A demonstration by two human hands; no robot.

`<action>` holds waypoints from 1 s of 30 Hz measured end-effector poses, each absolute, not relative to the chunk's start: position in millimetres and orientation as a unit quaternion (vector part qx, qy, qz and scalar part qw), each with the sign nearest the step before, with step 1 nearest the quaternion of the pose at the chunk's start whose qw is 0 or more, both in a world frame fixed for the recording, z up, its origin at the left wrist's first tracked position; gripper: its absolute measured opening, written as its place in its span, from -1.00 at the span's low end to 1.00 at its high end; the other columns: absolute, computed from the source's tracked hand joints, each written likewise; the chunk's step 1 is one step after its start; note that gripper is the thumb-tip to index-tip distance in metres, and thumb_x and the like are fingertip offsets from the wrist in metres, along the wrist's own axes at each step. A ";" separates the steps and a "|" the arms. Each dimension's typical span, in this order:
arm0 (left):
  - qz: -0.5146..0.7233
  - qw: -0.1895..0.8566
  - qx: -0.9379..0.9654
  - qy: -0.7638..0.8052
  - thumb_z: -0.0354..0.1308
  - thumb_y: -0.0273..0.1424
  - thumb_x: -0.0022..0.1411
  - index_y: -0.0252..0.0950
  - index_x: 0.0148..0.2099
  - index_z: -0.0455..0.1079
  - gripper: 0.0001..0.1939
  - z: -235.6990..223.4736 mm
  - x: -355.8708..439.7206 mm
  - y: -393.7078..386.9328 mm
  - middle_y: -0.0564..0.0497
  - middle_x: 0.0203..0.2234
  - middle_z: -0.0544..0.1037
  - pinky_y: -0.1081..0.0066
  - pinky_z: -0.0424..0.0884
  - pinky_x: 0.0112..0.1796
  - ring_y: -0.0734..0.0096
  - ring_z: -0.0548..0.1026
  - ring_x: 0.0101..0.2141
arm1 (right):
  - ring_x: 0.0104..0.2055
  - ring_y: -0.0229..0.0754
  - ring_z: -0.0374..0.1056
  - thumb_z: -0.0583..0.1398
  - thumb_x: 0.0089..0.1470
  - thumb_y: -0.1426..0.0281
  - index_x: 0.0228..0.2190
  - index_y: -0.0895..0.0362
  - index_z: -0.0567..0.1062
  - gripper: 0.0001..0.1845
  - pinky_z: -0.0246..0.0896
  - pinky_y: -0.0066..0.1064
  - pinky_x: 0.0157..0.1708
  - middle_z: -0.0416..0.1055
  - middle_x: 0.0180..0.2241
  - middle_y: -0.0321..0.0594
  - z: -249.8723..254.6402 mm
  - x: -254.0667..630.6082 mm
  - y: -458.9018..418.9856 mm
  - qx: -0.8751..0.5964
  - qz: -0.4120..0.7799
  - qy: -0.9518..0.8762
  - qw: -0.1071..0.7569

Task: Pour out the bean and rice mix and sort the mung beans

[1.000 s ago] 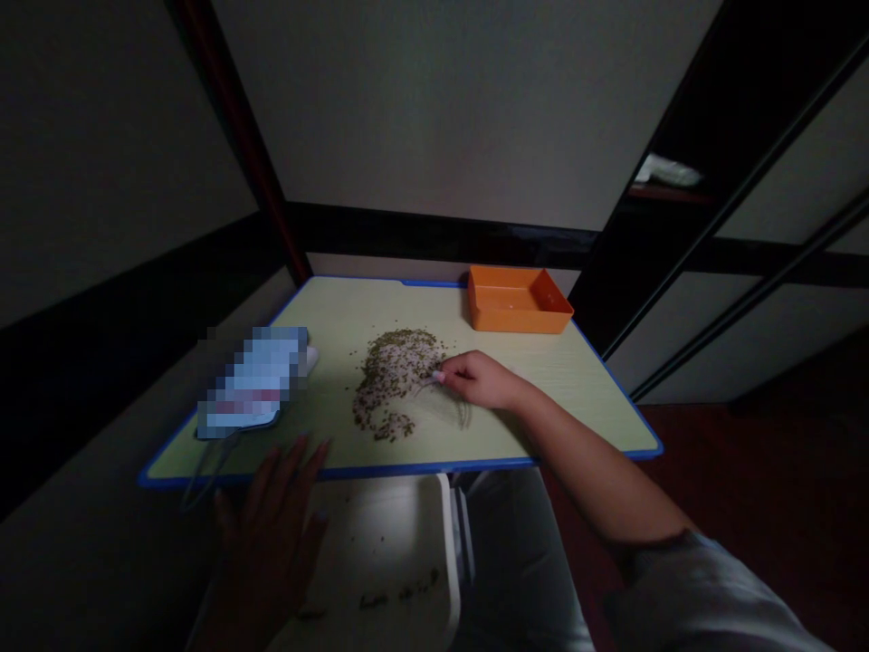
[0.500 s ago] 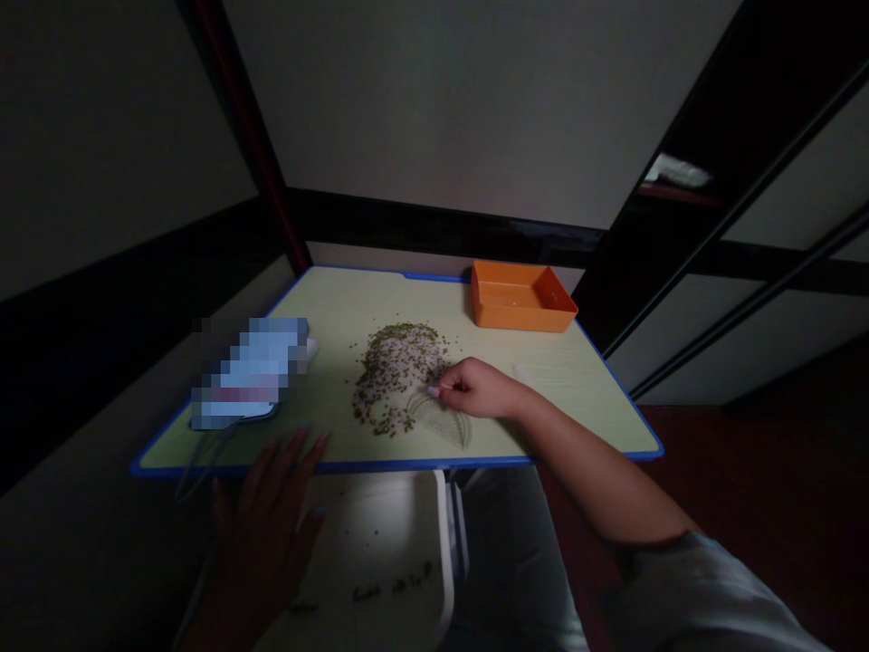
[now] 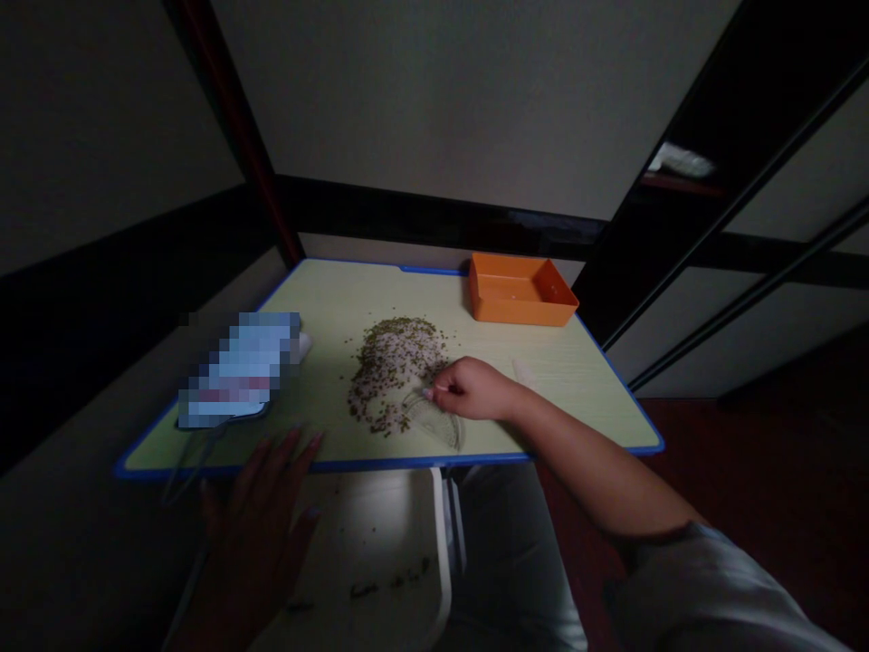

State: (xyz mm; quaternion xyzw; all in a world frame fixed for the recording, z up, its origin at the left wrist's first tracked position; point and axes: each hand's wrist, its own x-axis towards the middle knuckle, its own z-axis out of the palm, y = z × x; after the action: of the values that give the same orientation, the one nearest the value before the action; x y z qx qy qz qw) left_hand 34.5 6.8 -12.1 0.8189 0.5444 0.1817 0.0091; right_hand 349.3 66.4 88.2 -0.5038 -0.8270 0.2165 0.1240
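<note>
My right hand (image 3: 468, 389) is closed, thumb and fingers pinched at the upper edge of a clear protractor (image 3: 435, 426). The protractor lies tilted low against the table, at the right side of a mixed heap (image 3: 400, 349) of small green-brown beans and pale grains. Loose bits are scattered around the heap. At the near left edge of the table, my left hand (image 3: 262, 507) is open, palm down with fingers spread and fingertips on the edge. It appears to hold nothing, though shadow darkens it.
An orange bin (image 3: 522, 312) with a few specks inside stands at the back right. On the left lies a blurred-out device (image 3: 234, 371) with a cable. Below the blue-edged table (image 3: 563, 417) sits a white tray (image 3: 380, 534) with dark bits. Walls stand close behind.
The view has shifted slightly, moving the table a little in the picture. Both hands keep nearly the same places, and the right hand still grips the protractor beside the heap.
</note>
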 end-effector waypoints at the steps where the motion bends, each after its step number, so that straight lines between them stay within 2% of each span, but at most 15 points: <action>1: 0.181 0.008 0.821 0.542 -0.21 -0.23 0.32 0.01 0.40 -0.22 -0.37 -12.6 33.9 6.7 -0.15 0.39 0.08 -0.51 -0.14 0.21 -0.08 0.00 0.37 | -0.57 -0.36 -0.11 0.12 0.18 0.38 -0.69 0.11 0.15 -0.56 -0.26 -0.40 -0.48 -0.02 -0.68 -0.46 88.8 349.5 66.2 -0.500 0.218 -0.829 0.121; 5: 0.176 0.009 0.822 0.542 -0.20 -0.22 0.32 0.02 0.40 -0.21 -0.37 -13.0 32.8 7.1 -0.16 0.39 0.08 -0.51 -0.16 0.21 -0.10 0.00 0.37 | -0.56 -0.35 -0.14 0.16 0.16 0.36 -0.70 0.12 0.15 -0.54 -0.27 -0.38 -0.47 -0.04 -0.68 -0.46 91.4 350.4 66.1 -0.501 0.209 -0.833 0.107; 15: 0.199 0.010 0.810 0.551 -0.21 -0.26 0.33 -0.01 0.39 -0.17 -0.39 -5.7 41.0 3.1 -0.13 0.38 0.11 -0.42 -0.21 0.26 -0.01 0.00 0.38 | -0.56 -0.34 -0.11 0.16 0.18 0.31 -0.68 0.14 0.30 -0.58 -0.26 -0.39 -0.48 0.04 -0.66 -0.43 93.6 355.8 66.3 -0.532 0.191 -0.821 0.087; 19: 0.194 0.004 0.813 0.548 -0.20 -0.28 0.33 -0.03 0.39 -0.15 -0.39 -5.2 40.6 3.5 -0.14 0.38 0.12 -0.46 -0.19 0.25 -0.05 0.00 0.38 | -0.54 -0.33 -0.12 0.17 0.18 0.30 -0.66 0.15 0.38 -0.60 -0.27 -0.39 -0.48 0.09 -0.65 -0.40 93.9 355.4 66.0 -0.548 0.172 -0.815 0.077; 24: 0.185 -0.013 0.824 0.536 -0.14 -0.28 0.31 0.08 0.39 -0.27 -0.33 -16.1 33.2 10.4 -0.14 0.37 0.12 -0.56 -0.08 0.17 -0.17 0.08 0.34 | -0.54 -0.32 -0.09 0.16 0.21 0.28 -0.60 0.16 0.47 -0.62 -0.25 -0.40 -0.48 0.20 -0.62 -0.36 94.3 354.3 66.1 -0.559 0.150 -0.813 0.058; 30: 0.177 -0.023 0.832 0.525 -0.14 -0.28 0.30 0.08 0.40 -0.33 -0.31 -24.8 25.0 13.1 -0.16 0.38 0.11 -0.56 -0.06 0.16 -0.16 0.08 0.34 | -0.55 -0.35 -0.04 0.16 0.23 0.30 -0.61 0.18 0.46 -0.60 -0.21 -0.42 -0.48 0.24 -0.63 -0.36 96.1 355.6 65.1 -0.541 0.173 -0.821 0.066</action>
State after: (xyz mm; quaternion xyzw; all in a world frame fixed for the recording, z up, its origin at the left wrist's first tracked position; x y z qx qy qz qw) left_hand 25.0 13.1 -24.8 0.8323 0.5249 0.1770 -0.0233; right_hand 355.6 65.1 96.1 -0.5407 -0.8206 0.1731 0.0657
